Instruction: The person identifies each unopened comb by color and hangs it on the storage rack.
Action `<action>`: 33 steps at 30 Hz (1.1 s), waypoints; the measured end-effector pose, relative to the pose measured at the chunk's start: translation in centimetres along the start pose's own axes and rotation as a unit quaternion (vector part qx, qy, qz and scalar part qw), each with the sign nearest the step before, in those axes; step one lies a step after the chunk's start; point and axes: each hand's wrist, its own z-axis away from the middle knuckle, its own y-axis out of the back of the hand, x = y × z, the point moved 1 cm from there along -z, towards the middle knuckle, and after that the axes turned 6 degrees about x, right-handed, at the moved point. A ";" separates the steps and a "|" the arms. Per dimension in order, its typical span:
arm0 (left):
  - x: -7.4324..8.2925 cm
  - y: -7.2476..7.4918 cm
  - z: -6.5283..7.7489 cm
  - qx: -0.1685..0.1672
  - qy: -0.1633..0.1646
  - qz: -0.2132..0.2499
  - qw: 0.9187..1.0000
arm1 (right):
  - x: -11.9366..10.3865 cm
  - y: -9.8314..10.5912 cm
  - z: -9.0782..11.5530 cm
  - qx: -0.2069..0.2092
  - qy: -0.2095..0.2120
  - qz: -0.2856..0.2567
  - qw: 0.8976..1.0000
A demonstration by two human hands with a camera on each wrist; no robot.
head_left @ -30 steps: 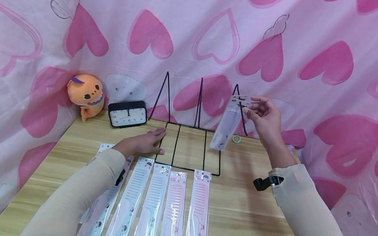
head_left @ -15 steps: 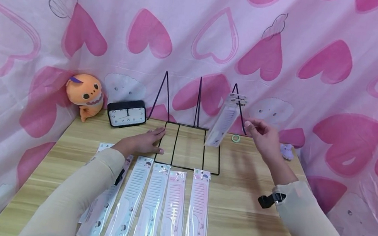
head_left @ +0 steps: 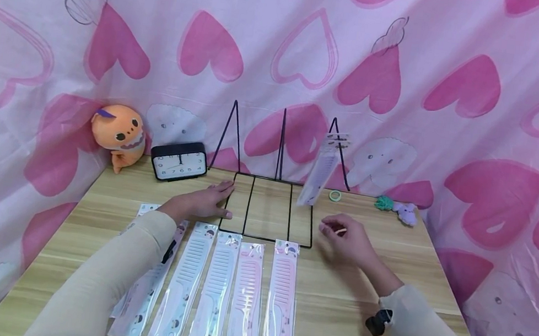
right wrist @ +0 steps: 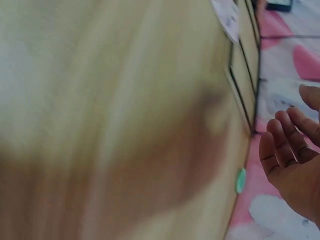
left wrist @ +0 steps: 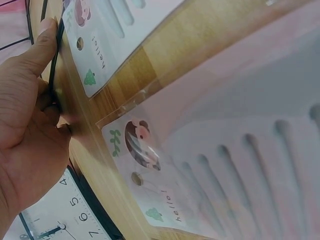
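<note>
My left hand (head_left: 203, 202) rests at the left side of a black wire rack (head_left: 312, 228), its fingers at the frame. In the left wrist view its thumb lies along the wire. Packaged combs (head_left: 319, 176) hang by their top cards from the rack's right prong. My right hand (head_left: 348, 241) is over the table, right of the rack and apart from it; the right wrist view shows loosely bent fingers holding nothing. Along the near side lies a row of bagged combs, among them a pink comb (head_left: 283, 297) and a blue comb (head_left: 217, 289). The left sleeve partly hides the leftmost packets (head_left: 148, 287).
At the back left stand an orange plush toy (head_left: 121, 132) and a black desk clock (head_left: 180, 163). A small green ring (head_left: 335, 196), a green object (head_left: 383, 203) and a purple toy (head_left: 407, 214) lie at the back right. A pink heart-print curtain (head_left: 308, 50) hangs behind.
My right hand has let go of the hanging comb packet, drawn away to the right and come down toward the table. My left hand has stayed at the rack.
</note>
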 end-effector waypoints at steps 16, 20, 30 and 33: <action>-0.3 -0.1 -0.3 -0.002 0.002 0.001 1.000 | -1.1 -5.1 2.1 -0.101 0.027 0.066 0.992; -0.4 -0.1 -0.4 -0.005 0.002 -0.002 1.000 | -1.2 -5.5 2.2 -0.100 0.035 0.094 0.990; -0.2 -0.1 -0.2 -0.006 0.003 0.001 1.000 | -2.0 -5.8 2.3 -0.090 0.024 0.107 0.990; -0.1 0.0 -0.1 -0.006 0.004 -0.001 1.000 | -2.2 -5.9 2.3 -0.085 0.015 0.104 0.991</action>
